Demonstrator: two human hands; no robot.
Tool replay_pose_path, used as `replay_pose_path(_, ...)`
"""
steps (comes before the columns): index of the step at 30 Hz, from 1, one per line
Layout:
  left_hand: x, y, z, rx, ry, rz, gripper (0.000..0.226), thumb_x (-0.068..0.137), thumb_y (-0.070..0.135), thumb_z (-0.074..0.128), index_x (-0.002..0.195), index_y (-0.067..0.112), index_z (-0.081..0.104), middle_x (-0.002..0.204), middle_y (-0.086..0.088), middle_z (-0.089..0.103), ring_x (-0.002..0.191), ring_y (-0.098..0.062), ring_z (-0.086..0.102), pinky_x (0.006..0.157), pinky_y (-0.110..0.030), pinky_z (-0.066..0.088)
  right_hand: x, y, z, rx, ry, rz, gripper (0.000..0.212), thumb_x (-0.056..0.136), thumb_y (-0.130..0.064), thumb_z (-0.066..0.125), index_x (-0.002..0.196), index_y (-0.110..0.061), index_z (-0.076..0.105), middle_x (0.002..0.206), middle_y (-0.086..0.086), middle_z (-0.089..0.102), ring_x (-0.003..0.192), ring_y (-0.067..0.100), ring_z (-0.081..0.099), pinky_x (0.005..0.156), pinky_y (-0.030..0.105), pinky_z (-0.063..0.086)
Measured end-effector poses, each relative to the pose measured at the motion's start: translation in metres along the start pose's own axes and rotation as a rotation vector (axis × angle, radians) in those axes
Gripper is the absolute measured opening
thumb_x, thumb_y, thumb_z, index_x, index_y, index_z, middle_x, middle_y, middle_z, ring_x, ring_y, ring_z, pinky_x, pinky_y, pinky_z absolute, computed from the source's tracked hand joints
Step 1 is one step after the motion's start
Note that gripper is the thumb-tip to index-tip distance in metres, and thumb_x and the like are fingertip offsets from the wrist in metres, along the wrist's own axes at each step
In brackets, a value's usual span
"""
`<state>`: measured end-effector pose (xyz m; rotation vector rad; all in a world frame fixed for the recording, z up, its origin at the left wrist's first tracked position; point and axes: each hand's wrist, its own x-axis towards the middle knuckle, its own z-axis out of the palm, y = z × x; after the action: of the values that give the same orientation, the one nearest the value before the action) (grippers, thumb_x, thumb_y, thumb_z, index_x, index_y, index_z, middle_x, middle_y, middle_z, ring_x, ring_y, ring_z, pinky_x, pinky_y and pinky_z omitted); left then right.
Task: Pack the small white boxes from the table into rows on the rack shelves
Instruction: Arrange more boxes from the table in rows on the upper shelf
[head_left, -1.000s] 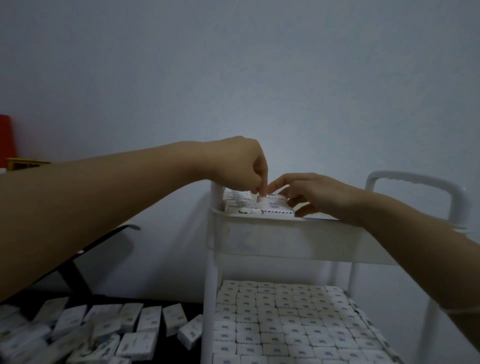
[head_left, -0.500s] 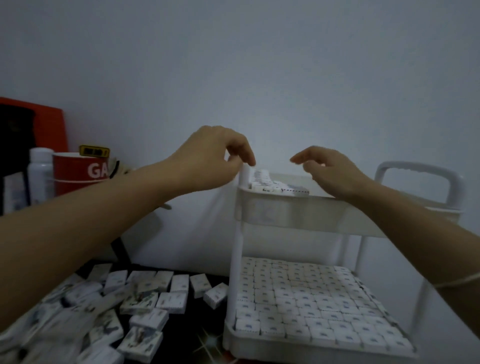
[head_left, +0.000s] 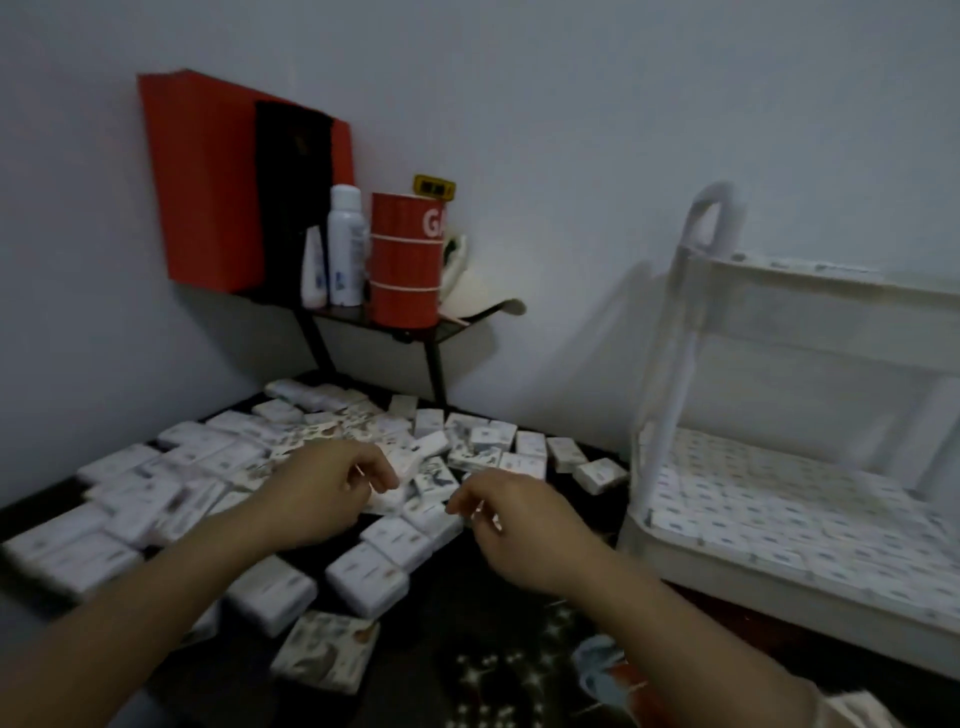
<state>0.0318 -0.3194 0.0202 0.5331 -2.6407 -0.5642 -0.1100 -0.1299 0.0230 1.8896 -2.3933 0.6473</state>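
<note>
The loose small white cardboard boxes (head_left: 208, 467) lie in a heap on the dark tabletop (head_left: 457, 623), which stands just left of the white plastic rack (head_left: 670, 364). They lie flat but point every way. The plain white box nearest the wrists (head_left: 366, 577) has its long axis on a diagonal, from near left to far right. A box with a printed picture on its top face (head_left: 324, 649) sits at the near edge of the heap and runs roughly the same way.

Both hands hang low over the middle of the heap, close together but apart. The left hand (head_left: 327, 499) has curved fingers, with their tips at a tilted white box (head_left: 400, 496). Blur hides whether it grips that box. The right hand (head_left: 524, 530) also has curled fingers and points left. Whether it pinches anything cannot be told.

The rack's lower shelf (head_left: 779, 608) carries packed rows of boxes (head_left: 779, 493) lying flat, edge to edge. Their long axes are too blurred to read. On the upper shelf (head_left: 831, 322), only a few box tops show above the wall.

A small black wall shelf (head_left: 415, 330) behind the heap holds a red cylindrical tin (head_left: 405, 260), a white spray bottle (head_left: 345, 244) and a red flat board (head_left: 208, 182).
</note>
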Motion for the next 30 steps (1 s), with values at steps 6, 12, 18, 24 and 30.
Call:
replay_pose_path(6,-0.030,-0.022,0.036,0.183,-0.010,0.060,0.033,0.093,0.017,0.049,0.119,0.029,0.065,0.119,0.012,0.062,0.109,-0.006,0.052,0.093,-0.022,0.042,0.022,0.002,0.074,-0.389,-0.203,0.043,0.072,0.092,-0.019,0.049,0.154,-0.016,0.014,0.160,0.007,0.016,0.148,0.027,0.005,0.120,0.045,0.005)
replay_pose_path(12,-0.039,-0.015,0.073,0.349,-0.005,0.021,0.050,0.097,0.053,0.035,0.138,0.028,0.049,0.140,0.011,0.048,0.132,-0.011,0.032,0.110,-0.030,0.021,-0.001,0.010,0.085,-0.540,-0.191,0.017,0.071,0.093,-0.028,0.044,0.155,-0.015,0.012,0.162,0.005,0.010,0.149,0.024,-0.006,0.118,0.047,-0.015)
replay_pose_path(18,-0.036,0.000,0.086,0.235,-0.089,0.111,0.036,0.093,0.054,0.047,0.120,0.037,0.062,0.146,0.012,0.041,0.138,-0.012,0.026,0.110,-0.031,0.015,-0.045,0.024,0.059,-0.429,0.020,0.046,0.027,0.093,-0.037,0.044,0.112,-0.025,0.059,0.114,-0.006,0.055,0.105,0.015,0.049,0.093,0.027,0.036)
replay_pose_path(24,-0.025,0.032,0.090,0.164,-0.186,0.248,0.043,0.089,0.046,0.060,0.128,0.035,0.049,0.126,0.013,0.055,0.115,-0.009,0.050,0.101,-0.031,0.036,-0.066,0.049,0.041,-0.152,-0.084,0.475,0.054,0.090,-0.057,0.051,0.134,-0.027,0.045,0.128,-0.004,0.050,0.109,0.011,0.054,0.085,0.025,0.045)
replay_pose_path(30,-0.001,0.039,0.079,0.311,-0.531,0.287,0.074,0.084,0.053,0.065,0.148,0.040,0.029,0.147,0.011,0.040,0.131,-0.012,0.040,0.104,-0.033,0.037,-0.064,0.055,0.031,0.034,-0.299,0.470,0.057,0.091,-0.046,0.058,0.141,-0.025,0.039,0.133,-0.002,0.046,0.115,0.012,0.051,0.095,0.027,0.044)
